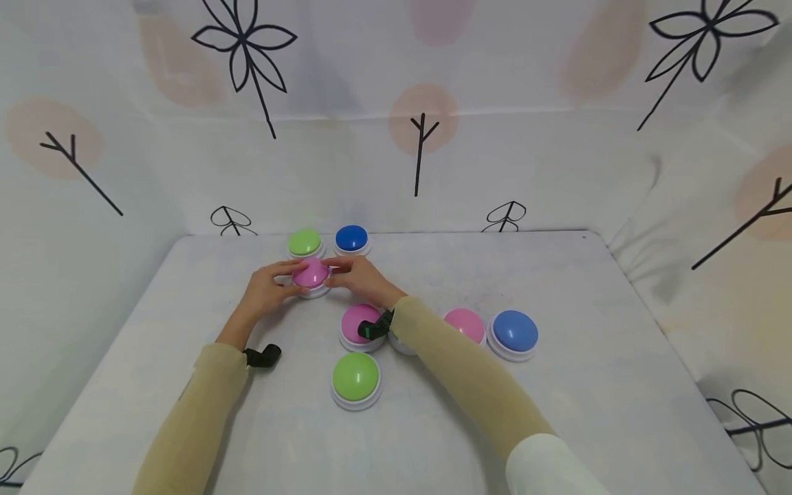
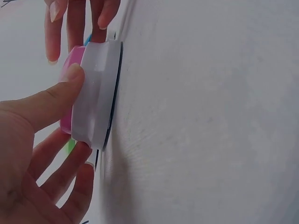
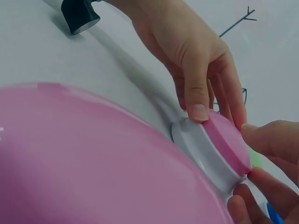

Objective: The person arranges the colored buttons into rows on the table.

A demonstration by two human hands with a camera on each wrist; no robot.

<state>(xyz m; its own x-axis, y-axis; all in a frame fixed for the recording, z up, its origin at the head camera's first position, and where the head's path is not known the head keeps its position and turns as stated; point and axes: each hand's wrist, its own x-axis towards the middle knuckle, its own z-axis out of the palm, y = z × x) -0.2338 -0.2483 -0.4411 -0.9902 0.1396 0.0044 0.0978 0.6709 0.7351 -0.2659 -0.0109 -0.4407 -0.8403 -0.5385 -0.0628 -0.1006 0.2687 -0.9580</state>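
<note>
Both hands hold one pink push button (image 1: 311, 273) with a white base, toward the back left of the table. My left hand (image 1: 267, 287) grips its left side, thumb near the front, fingers farther back. On the opposite side, my right hand (image 1: 364, 279) holds it with fingers and thumb. The left wrist view shows the left thumb across the edge of the button's white base (image 2: 96, 93); whether its underside touches the table cannot be told. Just behind it stand a green button (image 1: 304, 242) and a blue button (image 1: 351, 238).
A second pink button (image 1: 357, 323) lies under the right wrist, with a green button (image 1: 355, 377) in front of it. Another white base (image 1: 401, 346) is mostly hidden by the right sleeve. Farther right sit a pink button (image 1: 465, 324) and a blue button (image 1: 515, 331). Patterned cloth walls surround the white table (image 1: 619, 399).
</note>
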